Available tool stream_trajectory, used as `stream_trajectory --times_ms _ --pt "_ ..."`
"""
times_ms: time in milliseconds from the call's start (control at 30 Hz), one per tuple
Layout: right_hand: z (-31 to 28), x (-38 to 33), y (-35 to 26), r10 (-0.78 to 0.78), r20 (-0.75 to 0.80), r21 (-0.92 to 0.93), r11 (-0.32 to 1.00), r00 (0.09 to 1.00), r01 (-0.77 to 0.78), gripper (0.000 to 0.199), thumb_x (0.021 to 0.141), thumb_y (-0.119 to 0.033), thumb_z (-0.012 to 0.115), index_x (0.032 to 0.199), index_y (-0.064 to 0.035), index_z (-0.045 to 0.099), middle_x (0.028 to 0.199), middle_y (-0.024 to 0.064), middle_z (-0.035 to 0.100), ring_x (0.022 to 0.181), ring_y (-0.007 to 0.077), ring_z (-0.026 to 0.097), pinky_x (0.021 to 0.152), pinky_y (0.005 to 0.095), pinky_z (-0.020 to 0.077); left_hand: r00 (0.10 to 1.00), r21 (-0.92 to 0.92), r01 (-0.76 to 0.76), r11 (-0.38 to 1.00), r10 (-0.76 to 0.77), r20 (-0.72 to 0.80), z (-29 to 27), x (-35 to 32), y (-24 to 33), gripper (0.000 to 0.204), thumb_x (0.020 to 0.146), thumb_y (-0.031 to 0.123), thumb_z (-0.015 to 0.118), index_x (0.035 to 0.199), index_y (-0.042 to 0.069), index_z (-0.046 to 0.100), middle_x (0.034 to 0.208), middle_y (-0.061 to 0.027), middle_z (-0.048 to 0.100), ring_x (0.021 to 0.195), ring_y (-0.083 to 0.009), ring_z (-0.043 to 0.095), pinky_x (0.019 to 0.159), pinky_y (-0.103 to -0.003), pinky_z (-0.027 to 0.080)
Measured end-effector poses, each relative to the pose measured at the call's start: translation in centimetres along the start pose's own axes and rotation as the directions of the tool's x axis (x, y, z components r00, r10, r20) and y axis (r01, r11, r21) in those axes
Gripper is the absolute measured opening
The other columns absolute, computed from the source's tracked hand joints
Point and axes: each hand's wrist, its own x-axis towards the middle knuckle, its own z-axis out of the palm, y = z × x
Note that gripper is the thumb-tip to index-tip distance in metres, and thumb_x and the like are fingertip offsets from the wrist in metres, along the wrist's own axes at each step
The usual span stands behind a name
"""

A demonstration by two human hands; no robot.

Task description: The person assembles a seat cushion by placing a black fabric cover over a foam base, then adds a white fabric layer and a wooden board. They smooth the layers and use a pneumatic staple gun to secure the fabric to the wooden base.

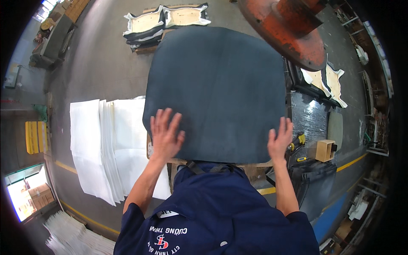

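Observation:
A large dark blue-grey pad point(216, 93) with rounded corners, shaped like a seat cushion, lies flat in front of me. It covers nearly all of the work surface point(248, 172) under it. My left hand point(165, 136) rests on the pad's near left edge, fingers spread and holding nothing. At the near right edge is my right hand point(280, 138), its fingers stretched out along the side; its thumb is by the pad's rim. Whether the right palm presses on the edge cannot be made out.
A worn orange-red metal disc point(293, 38) hangs over the far right corner. White sheets point(89, 144) are stacked at left. Upholstered panels point(182, 17) lie behind the pad, with more panels point(335, 83) at right. A wooden box point(325, 151) and a yellow-handled tool point(301, 159) sit on the right-hand surface.

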Motion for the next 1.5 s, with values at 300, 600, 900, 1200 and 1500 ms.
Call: stream_trajectory --times_ms 300,600,900,1200,1500 --pt "2.4 -4.3 -4.0 -0.263 0.340 0.002 0.960 0.903 0.279 0.061 0.094 -0.045 0.056 0.149 -0.0196 0.046 0.160 0.0136 0.029 0.150 0.0434 0.016 0.111 0.0715 0.0131 0.885 0.040 -0.324 0.945 0.288 0.366 4.9 -1.8 1.4 0.083 0.082 0.066 0.062 0.152 0.027 0.041 0.166 -0.0086 0.021 0.154 -0.0351 0.010 0.120 -0.064 0.003" --pt "1.9 -4.4 -3.4 -0.422 0.407 0.030 0.892 0.810 0.450 0.078 0.090 -0.075 0.044 0.146 -0.0215 0.051 0.160 0.0121 0.031 0.151 0.0434 0.016 0.113 0.0703 0.0078 0.843 0.071 -0.364 0.929 0.296 0.449 5.1 -1.7 1.1 0.091 0.077 0.076 0.057 0.153 0.031 0.038 0.166 -0.0050 0.021 0.154 -0.0374 0.007 0.120 -0.066 0.001" --pt "2.4 -4.3 -2.2 -0.477 0.410 0.013 0.855 0.777 0.518 0.086 0.080 -0.082 0.048 0.147 -0.0271 0.050 0.161 0.0105 0.031 0.151 0.0430 0.016 0.110 0.0738 0.0131 0.851 0.074 -0.381 0.922 0.319 0.417 5.3 -1.6 1.2 0.090 0.076 0.078 0.056 0.152 0.033 0.040 0.165 -0.0049 0.023 0.153 -0.0400 0.012 0.120 -0.066 0.002" --pt "0.8 -3.3 -2.8 -0.384 0.389 0.060 0.918 0.837 0.393 0.075 0.091 -0.067 0.051 0.148 -0.0194 0.048 0.162 0.0153 0.026 0.151 0.0436 0.016 0.112 0.0720 0.0109 0.875 0.055 -0.275 0.960 0.226 0.429 3.9 -1.3 1.6 0.085 0.081 0.073 0.056 0.153 0.029 0.040 0.165 -0.0083 0.023 0.153 -0.0383 0.012 0.119 -0.066 0.002" --pt "3.4 0.8 1.0 0.131 0.138 0.108 0.983 0.982 -0.146 0.063 0.102 -0.031 0.049 0.154 -0.0009 0.028 0.157 0.0317 0.023 0.143 0.0511 0.028 0.114 0.0566 0.0299 0.982 0.277 0.183 0.943 -0.186 -0.015 4.6 3.7 -5.3 0.076 0.098 0.049 0.052 0.155 0.004 0.029 0.164 -0.0215 0.018 0.152 -0.0430 0.011 0.117 -0.067 0.005"
